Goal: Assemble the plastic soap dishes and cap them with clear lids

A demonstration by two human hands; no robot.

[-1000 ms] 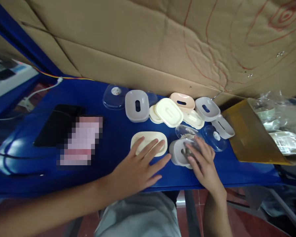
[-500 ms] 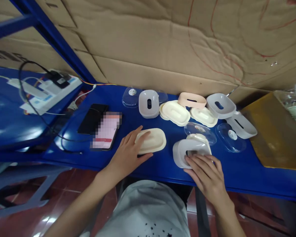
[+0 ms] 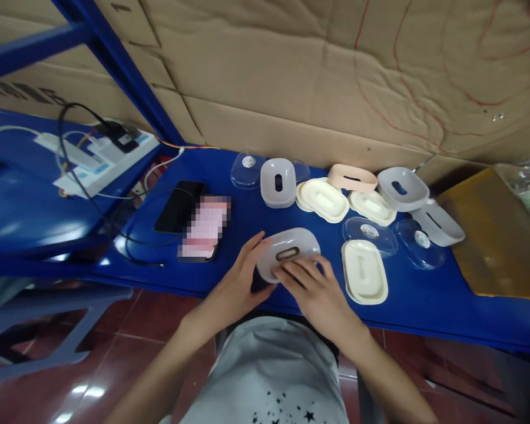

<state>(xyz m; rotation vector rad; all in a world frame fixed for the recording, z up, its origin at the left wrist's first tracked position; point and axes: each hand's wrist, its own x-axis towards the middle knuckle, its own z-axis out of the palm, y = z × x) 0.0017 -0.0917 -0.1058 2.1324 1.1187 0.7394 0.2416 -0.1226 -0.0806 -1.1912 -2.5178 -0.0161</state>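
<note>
A glossy grey box shell (image 3: pixel 305 240) with an oval slot lies at the front middle of the blue table. My left hand (image 3: pixel 235 277) grips its left end, fingers behind and thumb in front. From the right, my right hand (image 3: pixel 311 288) holds the front edge, its fingertips close to the slot. A cream tray-like base (image 3: pixel 364 272) lies to the right, stacked on another. The cream base that my left hand touched earlier is hidden; I cannot see what is under the shell.
Behind stand another grey shell (image 3: pixel 278 181), a peach shell (image 3: pixel 352 178), cream bases (image 3: pixel 325 200) and clear lids (image 3: pixel 370 234). A phone (image 3: pixel 205 228) and a black device (image 3: pixel 179 206) lie left, near a power strip (image 3: pixel 110 162). A cardboard box (image 3: pixel 497 235) stands right.
My right hand has carried the grey shell left to where the cream base lay under my left hand. The cream bases at the right are now uncovered. The view has shifted slightly.
</note>
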